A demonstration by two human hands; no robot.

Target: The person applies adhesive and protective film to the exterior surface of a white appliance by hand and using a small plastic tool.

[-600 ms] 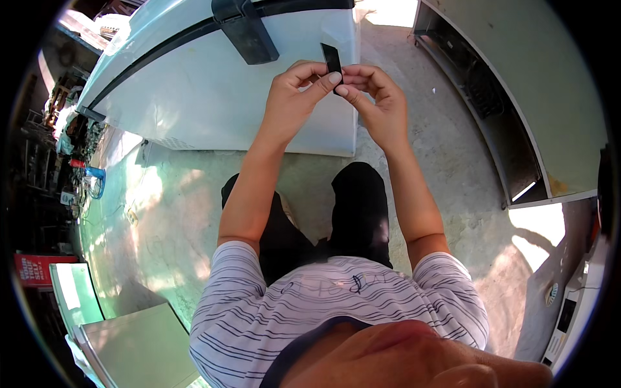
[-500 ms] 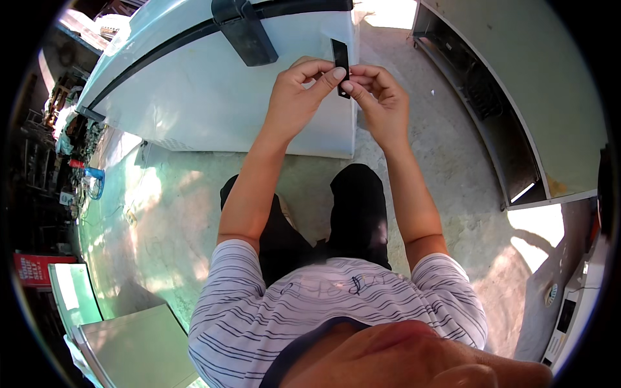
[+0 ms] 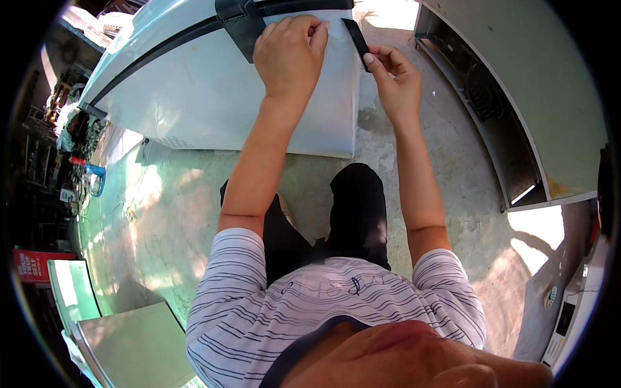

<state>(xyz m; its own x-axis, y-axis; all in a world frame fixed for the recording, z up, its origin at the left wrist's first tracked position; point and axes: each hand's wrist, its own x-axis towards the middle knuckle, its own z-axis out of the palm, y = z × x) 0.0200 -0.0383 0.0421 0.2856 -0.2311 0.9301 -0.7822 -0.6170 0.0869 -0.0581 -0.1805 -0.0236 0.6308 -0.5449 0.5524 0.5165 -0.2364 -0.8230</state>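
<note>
A flat, narrow black strip point(image 3: 358, 43) is pinched at its lower end between the thumb and fingers of my right hand point(image 3: 398, 81), tilted with its upper end to the left. It is held over the right edge of a white chest-like appliance point(image 3: 187, 90). My left hand point(image 3: 288, 58) is raised beside the black latch-like piece point(image 3: 240, 32) on the appliance's dark rim and covers part of it. The left fingers curl inward with the thumb against them; whatever lies between them is hidden.
To the right stands a large pale cabinet point(image 3: 550, 84) with an open dark hollow. Clutter point(image 3: 71, 129) lines the left side, with a red box point(image 3: 35, 266) below it. A grey-topped box point(image 3: 136, 349) is at the lower left. The floor point(image 3: 174, 226) is concrete.
My left hand has let go of the black strip and moved up and left towards the latch-like piece. My right hand has shifted up and right with the strip, which now tilts more.
</note>
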